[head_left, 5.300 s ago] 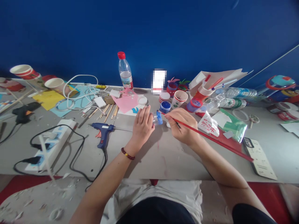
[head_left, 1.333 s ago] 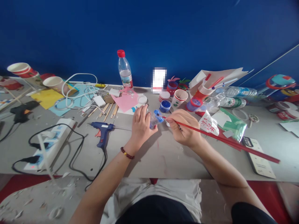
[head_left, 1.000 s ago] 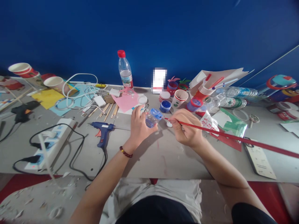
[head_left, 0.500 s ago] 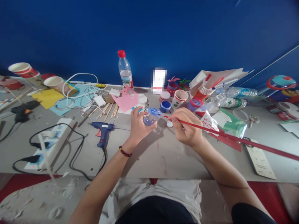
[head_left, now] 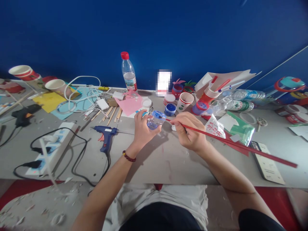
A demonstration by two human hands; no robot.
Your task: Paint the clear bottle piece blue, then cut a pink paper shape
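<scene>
Container [head_left: 156, 121] | gripped in half-curled left hand [head_left: 143, 129] | right hand [head_left: 190, 132] just beside, pinching red brush [head_left: 276, 158]

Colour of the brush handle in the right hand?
Red; the head view shows the brush handle best, running back from the right hand.

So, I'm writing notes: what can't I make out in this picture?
Head view:
Clear cup: palm side hidden by left fingers.
Paint jar: depth hidden beneath the paint.
White panel: content pixelated.
Phone: markings too small.
Black sleeve: cut off by bottom edge.
</scene>
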